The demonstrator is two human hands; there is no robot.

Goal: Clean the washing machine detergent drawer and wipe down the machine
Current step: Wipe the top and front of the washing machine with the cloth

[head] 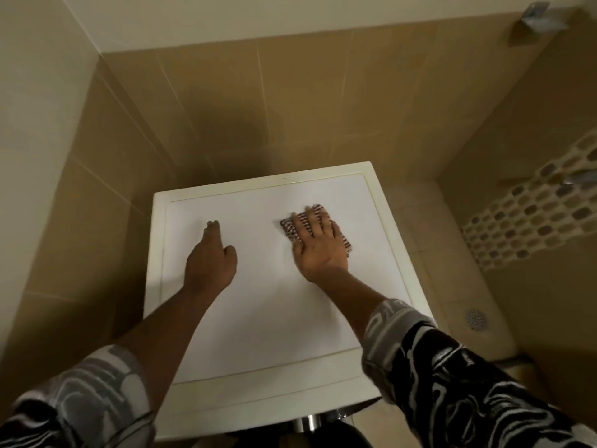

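Observation:
The white top of the washing machine (258, 318) fills the middle of the head view. A striped red-and-white cloth (289, 229) lies on its far right part. My right hand (318, 247) presses flat on the cloth with straight, spread fingers. My left hand (210, 257) rests on the machine's top to the left, fingers stretched forward and touching the surface, holding nothing. The detergent drawer is out of sight below the front edge.
Beige tiled walls close in behind and to the left of the machine. To the right is a tiled floor with a round drain (475, 319) and a white perforated mat (529, 208). A metal fitting (539, 16) sits high on the right wall.

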